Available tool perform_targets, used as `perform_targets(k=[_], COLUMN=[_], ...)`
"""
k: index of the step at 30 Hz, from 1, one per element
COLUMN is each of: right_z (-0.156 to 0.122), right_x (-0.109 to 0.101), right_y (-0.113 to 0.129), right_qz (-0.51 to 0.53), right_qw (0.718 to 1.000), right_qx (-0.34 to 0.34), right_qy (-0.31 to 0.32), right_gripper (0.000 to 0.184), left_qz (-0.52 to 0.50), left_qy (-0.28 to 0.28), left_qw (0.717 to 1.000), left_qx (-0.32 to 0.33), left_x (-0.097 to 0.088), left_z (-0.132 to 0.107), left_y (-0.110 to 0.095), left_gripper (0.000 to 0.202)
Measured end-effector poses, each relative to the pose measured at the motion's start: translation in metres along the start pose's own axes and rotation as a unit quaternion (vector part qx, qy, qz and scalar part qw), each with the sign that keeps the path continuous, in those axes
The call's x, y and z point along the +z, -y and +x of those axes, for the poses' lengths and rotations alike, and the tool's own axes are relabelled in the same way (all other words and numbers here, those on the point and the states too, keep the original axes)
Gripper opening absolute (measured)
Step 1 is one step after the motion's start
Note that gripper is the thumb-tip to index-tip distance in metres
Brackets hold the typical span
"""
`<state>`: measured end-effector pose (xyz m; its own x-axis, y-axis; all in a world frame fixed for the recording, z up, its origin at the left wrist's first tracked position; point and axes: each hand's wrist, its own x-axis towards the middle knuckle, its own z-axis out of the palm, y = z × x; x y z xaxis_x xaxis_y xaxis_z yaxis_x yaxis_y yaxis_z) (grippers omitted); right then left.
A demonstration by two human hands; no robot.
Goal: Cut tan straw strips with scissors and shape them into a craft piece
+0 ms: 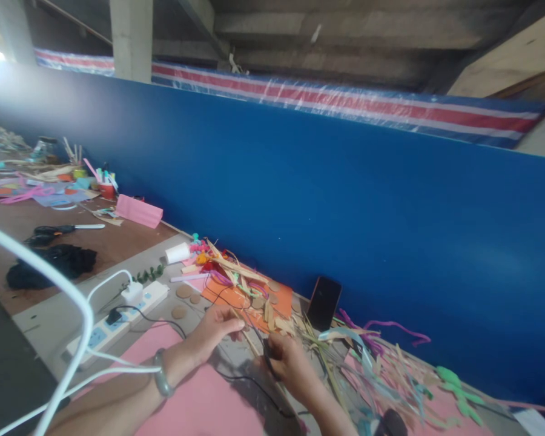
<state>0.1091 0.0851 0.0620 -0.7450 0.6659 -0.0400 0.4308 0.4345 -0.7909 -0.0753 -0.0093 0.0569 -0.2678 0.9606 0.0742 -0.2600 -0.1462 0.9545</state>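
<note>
My left hand (pixel 215 334) reaches forward over the table with its fingers pinched on a thin tan straw strip (pixel 247 339). My right hand (pixel 287 363) is curled around a small dark object (pixel 267 354) with a black cord trailing from it, and it touches the same strip. Both hands hover at the edge of a pile of straw strips and ribbons (pixel 240 275) lying on an orange sheet (pixel 236 300). A pink sheet (pixel 200 399) lies under my forearms. A grey bangle (pixel 162 373) sits on my left wrist.
A white power strip (pixel 118 324) with plugs and white cables lies at left. A dark phone (pixel 323 303) leans against the blue wall (pixel 345 200). More ribbons and green pipe cleaners (pixel 456 387) spread to the right. Scissors (pixel 63 230), black cloth (pixel 49 263) and craft clutter lie far left.
</note>
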Motion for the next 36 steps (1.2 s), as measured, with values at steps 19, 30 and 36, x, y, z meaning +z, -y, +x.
perform_targets(k=[19, 30, 36], right_z=[0.0, -0.002, -0.001], right_x=[-0.006, 0.016, 0.013], right_y=[0.018, 0.023, 0.022], right_qz=[0.192, 0.151, 0.158], right_qw=[0.977, 0.982, 0.979], right_qx=[-0.029, -0.064, -0.055], right_qy=[-0.091, -0.097, -0.112], right_gripper=[0.031, 0.024, 0.021], left_qz=[0.082, 0.19, 0.155], left_qy=[0.124, 0.255, 0.258], left_qw=[0.988, 0.946, 0.952], left_qx=[-0.034, -0.057, -0.047], left_x=[0.001, 0.003, 0.001], left_z=[0.003, -0.007, -0.005], left_y=[0.017, 0.017, 0.023], left_gripper=[0.02, 0.007, 0.003])
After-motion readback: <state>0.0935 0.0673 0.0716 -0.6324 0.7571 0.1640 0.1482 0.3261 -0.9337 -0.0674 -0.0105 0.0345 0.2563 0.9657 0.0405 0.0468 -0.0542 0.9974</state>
